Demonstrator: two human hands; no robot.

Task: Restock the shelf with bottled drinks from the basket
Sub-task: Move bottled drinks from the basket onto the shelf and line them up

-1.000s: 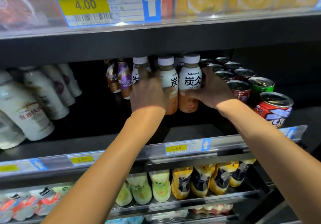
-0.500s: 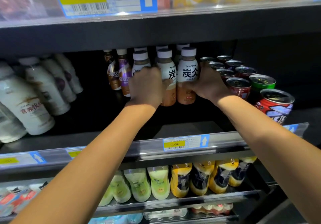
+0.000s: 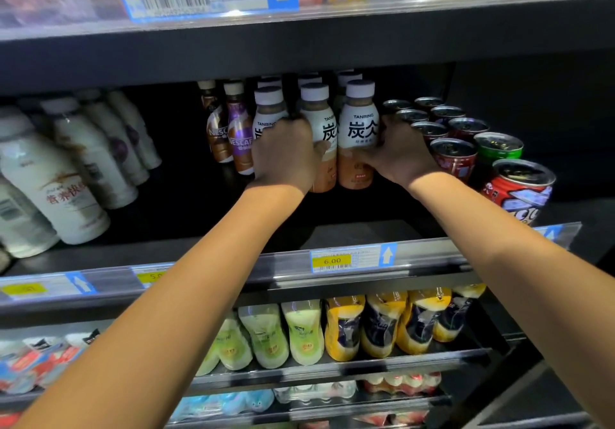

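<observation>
Two hands on white-capped brown plastic bottles (image 3: 361, 129), just left of the round metal cans (image 3: 454, 159).
Fingers of the left hand (image 3: 286, 157) clamp the leftmost bottle; the right hand (image 3: 399, 155) clamps the rightmost.

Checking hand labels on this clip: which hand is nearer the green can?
Right. The right hand grips the right Tanbing bottle, left of the green can; the left hand grips the left Tanbing bottle, farther left.

The shelf (image 3: 349, 229) is dim, black toward its back. Glare sits on the upper price strip (image 3: 233, 12). At the shelf's left edge, bottles (image 3: 63, 189) look soft and lean with wide-angle distortion.
</observation>
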